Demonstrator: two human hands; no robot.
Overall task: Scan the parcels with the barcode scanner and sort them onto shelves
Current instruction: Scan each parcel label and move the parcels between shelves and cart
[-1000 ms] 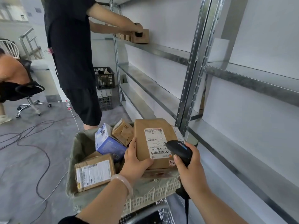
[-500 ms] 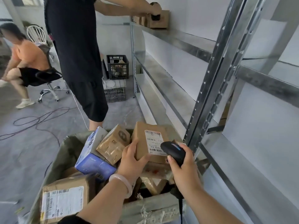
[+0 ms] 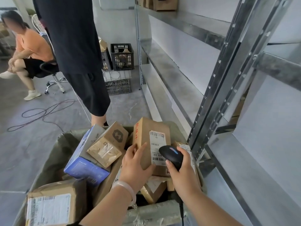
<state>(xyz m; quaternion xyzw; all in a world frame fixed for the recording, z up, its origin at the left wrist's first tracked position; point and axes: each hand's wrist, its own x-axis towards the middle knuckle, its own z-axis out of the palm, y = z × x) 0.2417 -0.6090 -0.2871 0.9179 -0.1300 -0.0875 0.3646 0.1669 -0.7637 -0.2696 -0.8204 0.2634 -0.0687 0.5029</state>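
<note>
My left hand (image 3: 135,165) grips the lower left side of a tall brown parcel (image 3: 146,132) standing upright in a lined cart bin (image 3: 53,157). A white shipping label (image 3: 157,144) with a barcode faces me. My right hand (image 3: 180,173) holds a black barcode scanner (image 3: 171,154) right over the label's lower part, partly covering the barcode. Around it lie a blue box (image 3: 88,152), a taped brown box (image 3: 108,144) and a labelled brown box (image 3: 53,204).
Metal shelves (image 3: 179,82) run along the right, with small brown boxes (image 3: 164,4) on the top level. A person in black (image 3: 73,46) stands just beyond the bin. Another person sits on a chair (image 3: 53,74) at left. Black crates (image 3: 122,56) and floor cables (image 3: 40,111) lie behind.
The view tipped down and nearer to the bin. The parcel in my left hand stands more upright, and the scanner has moved over the label's lower part.
</note>
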